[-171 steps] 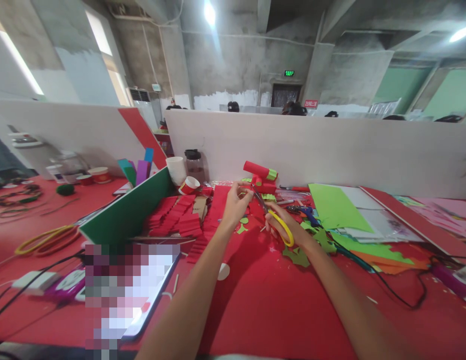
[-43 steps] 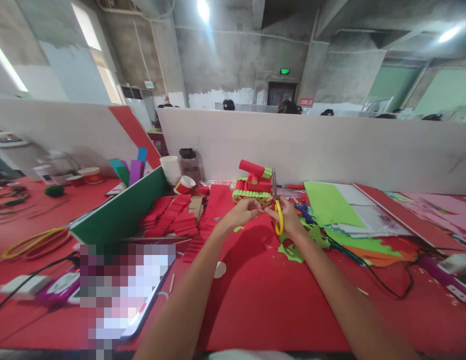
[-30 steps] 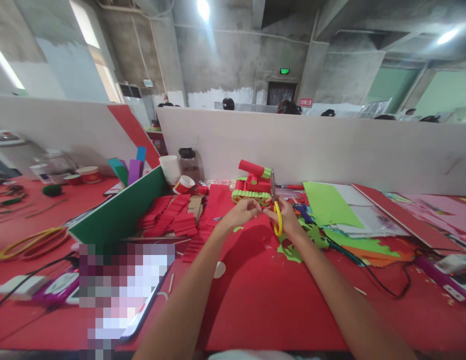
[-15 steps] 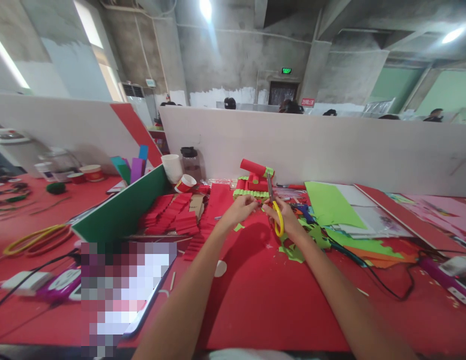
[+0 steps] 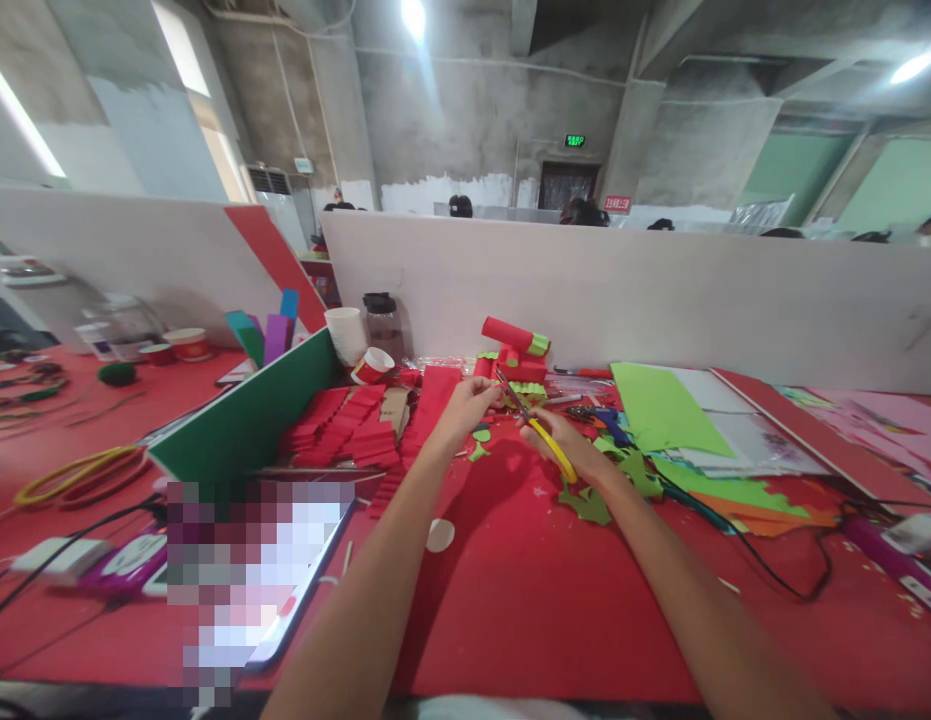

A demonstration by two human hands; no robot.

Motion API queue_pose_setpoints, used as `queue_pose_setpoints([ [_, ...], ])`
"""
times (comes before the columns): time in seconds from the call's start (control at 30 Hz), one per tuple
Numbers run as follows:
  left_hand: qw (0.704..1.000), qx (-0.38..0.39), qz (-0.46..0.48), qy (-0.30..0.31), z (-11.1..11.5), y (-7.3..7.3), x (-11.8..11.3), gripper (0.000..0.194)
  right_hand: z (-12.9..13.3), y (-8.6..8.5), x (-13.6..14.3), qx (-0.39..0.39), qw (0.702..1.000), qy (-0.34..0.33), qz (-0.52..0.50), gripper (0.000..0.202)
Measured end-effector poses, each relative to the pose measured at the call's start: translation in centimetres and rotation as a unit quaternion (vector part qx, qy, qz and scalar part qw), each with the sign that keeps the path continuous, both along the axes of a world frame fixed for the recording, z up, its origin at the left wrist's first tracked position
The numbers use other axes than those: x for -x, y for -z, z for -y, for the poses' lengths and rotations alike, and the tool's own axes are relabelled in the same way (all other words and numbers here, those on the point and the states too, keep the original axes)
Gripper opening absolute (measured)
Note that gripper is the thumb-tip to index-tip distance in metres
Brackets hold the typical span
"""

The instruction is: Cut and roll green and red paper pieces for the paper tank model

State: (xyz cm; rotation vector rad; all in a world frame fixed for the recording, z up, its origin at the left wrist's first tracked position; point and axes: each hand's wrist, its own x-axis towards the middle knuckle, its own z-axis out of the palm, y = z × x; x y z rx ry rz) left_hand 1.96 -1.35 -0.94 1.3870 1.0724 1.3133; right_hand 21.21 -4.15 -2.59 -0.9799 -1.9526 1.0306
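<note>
We see scissors [image 5: 541, 433] clamped in the right hand [image 5: 574, 440], apparently so blades [image 5: 513, 394] reach the left hand [image 5: 469, 402], pinched (contents unclear).

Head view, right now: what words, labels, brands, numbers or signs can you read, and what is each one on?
None reads with certainty.
Green lit sign: characters too small and blurred.
Red sign, lower and to its right: white characters, too small.
Purple block at lower left: pale markings, illegible.
Screen: pixelated.
Yellow-handled scissors: no lettering visible.
</note>
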Motion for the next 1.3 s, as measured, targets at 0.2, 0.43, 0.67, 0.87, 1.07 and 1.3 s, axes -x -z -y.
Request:
queue_pose_setpoints([
  [0.2, 1.000, 0.011, -0.002, 0.007, -0.43, 0.34, 0.03, 0.024, -0.16, -0.04, -0.09, -0.034, 0.999, 0.022, 0.014, 0.037],
  [0.43, 1.000, 0.005, -0.018, 0.014, -0.22, 0.19, 0.23, 0.019, -0.02, -0.23, -0.25, -0.029, 0.999, 0.015, 0.017, 0.036],
  [0.67, 1.000, 0.008, -0.018, 0.013, -0.02, -0.14, 0.36, 0.023, 0.05, -0.43, -0.18, -0.039, 0.999, 0.020, 0.029, 0.037],
  [0.87, 1.000, -0.001, -0.017, 0.003, 0.08, -0.25, 0.38, 0.022, 0.09, -0.43, -0.12, -0.037, 0.999, 0.019, 0.031, 0.036],
  [1.07, 1.000, 0.006, -0.029, -0.005, 0.15, -0.35, 0.37, 0.016, 0.01, -0.30, -0.15, -0.037, 0.999, 0.022, 0.027, 0.034],
  [1.3, 0.999, 0.007, -0.030, -0.010, 0.35, -0.40, 0.31, 0.018, 0.12, -0.12, -0.21, -0.017, 1.000, 0.012, 0.019, 0.034],
])
